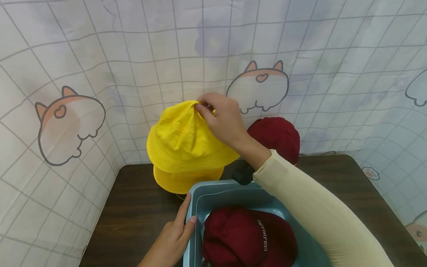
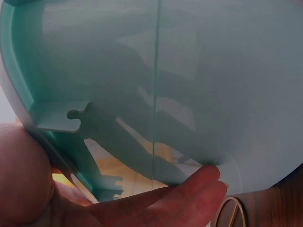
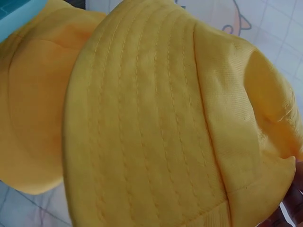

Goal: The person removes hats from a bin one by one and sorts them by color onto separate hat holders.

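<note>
My right hand (image 1: 221, 118) pinches the crown of a yellow bucket hat (image 1: 180, 137) at the back of the table; its stitched brim fills much of the right wrist view. Beneath that brim, a second yellow hat (image 1: 186, 181) shows, also at the left of the right wrist view (image 3: 35, 109). My left hand (image 1: 171, 235) grips the left wall of a blue plastic bin (image 1: 217, 189), thumb over the rim and fingers along the outside. Inside the bin lies a dark red cap (image 1: 233, 233) lettered COLORADO.
Behind my right forearm, another dark red cap (image 1: 277, 137) sits at the back of the dark wood table (image 1: 133, 207), with a black object (image 1: 242, 176) in front of it. A grid-patterned curtain (image 1: 160, 44) hangs behind. A thin ring-shaped wire (image 2: 231, 213) lies near the bin.
</note>
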Available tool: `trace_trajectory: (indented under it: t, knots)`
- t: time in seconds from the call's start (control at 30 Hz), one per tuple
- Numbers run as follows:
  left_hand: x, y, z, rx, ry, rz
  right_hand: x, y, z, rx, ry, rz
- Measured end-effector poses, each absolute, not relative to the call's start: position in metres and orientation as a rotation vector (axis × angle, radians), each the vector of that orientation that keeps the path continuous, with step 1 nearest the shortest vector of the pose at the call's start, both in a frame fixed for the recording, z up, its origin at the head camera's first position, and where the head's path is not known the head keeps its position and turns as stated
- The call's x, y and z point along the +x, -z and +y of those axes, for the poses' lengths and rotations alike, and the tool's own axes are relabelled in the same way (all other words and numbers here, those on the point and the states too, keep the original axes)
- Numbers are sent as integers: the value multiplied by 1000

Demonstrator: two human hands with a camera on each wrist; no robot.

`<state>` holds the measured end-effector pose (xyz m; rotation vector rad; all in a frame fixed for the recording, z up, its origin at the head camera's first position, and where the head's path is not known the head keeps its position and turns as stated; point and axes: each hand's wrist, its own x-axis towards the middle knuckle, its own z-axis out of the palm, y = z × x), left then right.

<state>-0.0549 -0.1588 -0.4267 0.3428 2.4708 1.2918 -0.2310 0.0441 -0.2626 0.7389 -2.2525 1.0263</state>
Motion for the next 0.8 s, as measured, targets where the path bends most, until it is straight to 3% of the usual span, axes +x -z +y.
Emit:
trace_trajectory:
  t: [0.8]
  knots:
    - [-53,427,-156,333,-1288,2506,-247,309,19,701,-1053,-2405]
